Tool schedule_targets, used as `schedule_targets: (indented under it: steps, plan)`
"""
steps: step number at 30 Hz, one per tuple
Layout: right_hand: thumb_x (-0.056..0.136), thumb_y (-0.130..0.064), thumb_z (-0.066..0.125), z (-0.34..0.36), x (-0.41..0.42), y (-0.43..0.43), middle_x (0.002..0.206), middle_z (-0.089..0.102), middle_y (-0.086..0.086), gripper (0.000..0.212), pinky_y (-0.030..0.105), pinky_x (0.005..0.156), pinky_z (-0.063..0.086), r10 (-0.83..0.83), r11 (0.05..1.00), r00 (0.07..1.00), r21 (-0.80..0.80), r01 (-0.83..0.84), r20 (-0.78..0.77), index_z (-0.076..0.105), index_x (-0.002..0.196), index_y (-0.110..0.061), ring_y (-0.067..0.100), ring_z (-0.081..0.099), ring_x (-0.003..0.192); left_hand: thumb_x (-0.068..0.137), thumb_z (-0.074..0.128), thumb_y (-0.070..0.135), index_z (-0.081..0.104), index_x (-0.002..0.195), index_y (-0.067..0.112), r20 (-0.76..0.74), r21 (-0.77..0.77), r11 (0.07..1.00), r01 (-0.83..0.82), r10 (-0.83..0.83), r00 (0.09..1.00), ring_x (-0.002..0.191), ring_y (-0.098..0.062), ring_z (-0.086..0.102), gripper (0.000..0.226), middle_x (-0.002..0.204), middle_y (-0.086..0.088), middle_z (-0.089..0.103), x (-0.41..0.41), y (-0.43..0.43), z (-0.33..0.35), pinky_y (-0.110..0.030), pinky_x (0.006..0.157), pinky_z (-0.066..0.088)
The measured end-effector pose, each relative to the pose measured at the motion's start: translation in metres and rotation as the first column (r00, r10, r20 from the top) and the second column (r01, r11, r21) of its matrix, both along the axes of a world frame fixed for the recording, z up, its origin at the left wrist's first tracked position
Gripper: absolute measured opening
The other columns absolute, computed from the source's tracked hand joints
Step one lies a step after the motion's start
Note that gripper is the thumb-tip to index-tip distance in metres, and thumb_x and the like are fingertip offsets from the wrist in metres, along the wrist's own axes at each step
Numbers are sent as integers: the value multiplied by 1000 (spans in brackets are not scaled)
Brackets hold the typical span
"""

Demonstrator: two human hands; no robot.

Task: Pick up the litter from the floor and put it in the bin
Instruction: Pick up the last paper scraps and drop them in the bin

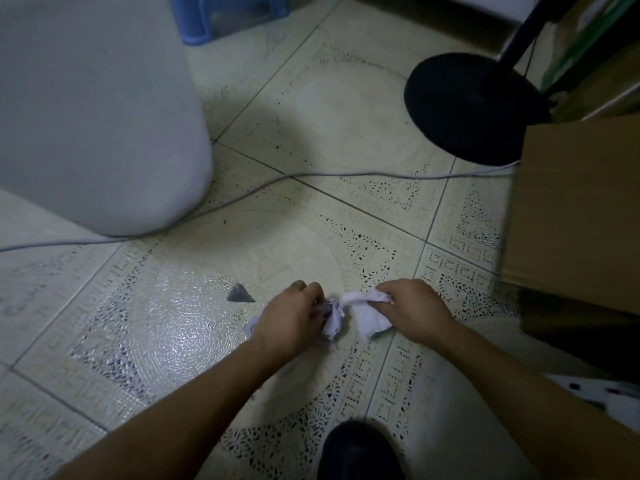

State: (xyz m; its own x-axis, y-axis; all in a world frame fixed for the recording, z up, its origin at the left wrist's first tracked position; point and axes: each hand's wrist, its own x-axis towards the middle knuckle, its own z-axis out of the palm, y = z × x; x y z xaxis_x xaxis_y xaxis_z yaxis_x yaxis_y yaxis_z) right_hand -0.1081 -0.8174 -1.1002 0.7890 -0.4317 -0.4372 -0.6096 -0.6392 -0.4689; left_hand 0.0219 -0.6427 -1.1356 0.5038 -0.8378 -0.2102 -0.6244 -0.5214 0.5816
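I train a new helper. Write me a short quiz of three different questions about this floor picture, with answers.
1. True or false: both hands hold crumpled paper.
2. Which piece still lies loose on the floor? A) a grey triangular scrap B) a bottle cap
3. What runs across the tiles behind the hands?

Key:
1. True: the left hand grips one crumpled paper, the right hand another white tissue.
2. A, the grey triangular scrap.
3. A grey cable.

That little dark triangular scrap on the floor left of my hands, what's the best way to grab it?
Pinch the dark triangular scrap at its raised peak, coming straight down from above with thumb and forefinger. It seems to stand up in a small tent shape off the tile, so the peak gives something to pinch. The left hand is nearest, but it already holds crumpled paper.
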Motion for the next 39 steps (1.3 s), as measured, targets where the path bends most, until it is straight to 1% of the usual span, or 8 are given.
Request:
schedule_targets:
  steps: [4, 9, 13, 21, 27, 32, 36, 39]
  plan:
    - [93, -14, 51, 19, 24, -1, 77, 65, 15, 21, 26, 55, 34, -25, 997, 998, 74, 21, 60, 62, 80, -2, 22, 56, 71, 87, 60, 23, 54, 120, 17, -76, -63, 987, -148, 143, 987, 84, -23, 59, 34, 103, -7, 60, 17, -6, 16, -35, 73, 49]
    - [94, -20, 46, 56, 51, -9, 85, 67, 12, 24, 24, 56, 38, -80, 995, 980, 76, 67, 183, 64, 87, -7, 27, 63, 80, 86, 60, 27, 65, 105, 20, -76, -207, 938, -278, 268, 960, 72, -13, 57, 21, 93, -2, 63, 51, -17, 54, -25, 60, 42]
    - [87, -46, 54, 114, 86, -15, 85, 69, -2, 29, 20, 58, 46, -53, 998, 948, 59, 36, 313, 69, 89, -21, 5, 64, 73, 84, 63, 27, 67, 102, 19, -13, -360, 885, -296, 312, 950, 66, -13, 60, 20, 82, 3, 65, 89, -28, 108, -23, 55, 41]
    - [86, 1, 48, 253, 177, -10, 82, 67, 2, 39, 23, 49, 48, -84, 995, 759, 6, 104, 645, 66, 113, -19, 13, 60, 59, 81, 66, 28, 69, 98, 24, 232, -611, 776, -153, 361, 903, 73, -14, 63, 18, 79, 6, 66, 173, -33, 271, -33, 70, 53]
    - [82, -5, 61, 328, 261, 37, 66, 63, 1, 18, 32, 51, 52, -32, 997, 589, -18, 80, 807, 55, 75, -20, 18, 65, 57, 76, 68, 26, 66, 88, 24, 403, -605, 793, -77, 388, 829, 67, -15, 60, 13, 69, 11, 60, 234, 16, 347, -33, 63, 50]
    - [78, -13, 67, 320, 321, 86, 72, 65, -2, 2, 23, 60, 43, 47, 982, 612, -148, 115, 790, 69, 79, -14, 12, 56, 67, 76, 66, 24, 67, 88, 24, 357, -563, 786, -255, 510, 783, 65, -15, 63, 12, 70, 9, 65, 278, 85, 328, -29, 62, 49]
    - [80, -19, 68, 286, 333, 115, 122, 65, 1, 42, 29, 80, 50, 135, 989, 807, -122, -78, 575, 65, 120, -29, 18, 61, 97, 80, 69, 34, 62, 116, 20, 353, -395, 844, -363, 504, 788, 93, -19, 62, 39, 106, -1, 68, 293, 118, 300, -33, 81, 50]
    - [85, -27, 61, 265, 318, 119, 145, 49, -8, 49, 32, 105, 38, 367, 920, 816, -304, -247, 447, 54, 132, -37, 15, 47, 129, 80, 69, 41, 58, 122, 26, 418, -290, 910, -294, 397, 817, 107, -17, 56, 47, 121, 1, 61, 286, 124, 293, -30, 87, 44]
